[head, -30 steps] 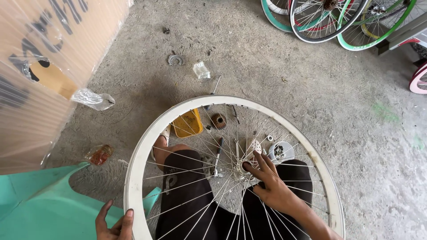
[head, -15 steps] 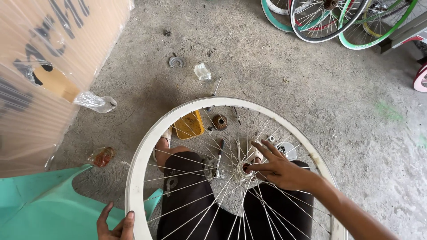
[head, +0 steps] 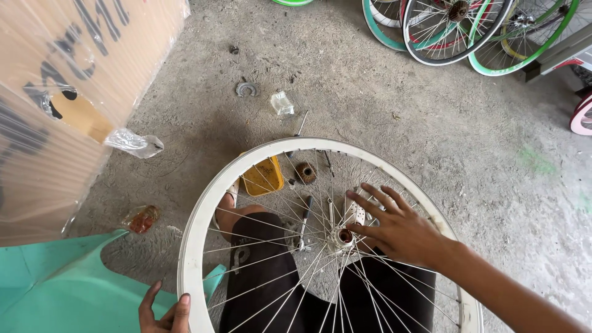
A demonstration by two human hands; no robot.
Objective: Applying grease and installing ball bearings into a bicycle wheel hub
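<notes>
White spoked bicycle wheel [head: 203, 216] flat over my lap; left hand [head: 165, 313] pinches rim steady, right hand [head: 394, 229] spread on spokes by hub [head: 343, 237].

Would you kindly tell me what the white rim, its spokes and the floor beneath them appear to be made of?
White rim: probably painted metal, with a smooth, even, slightly glossy coat. Spokes: thin bare metal wire, silvery and catching the light. Floor: looks like rough grey concrete, mottled and stained, with grit on it.
</notes>
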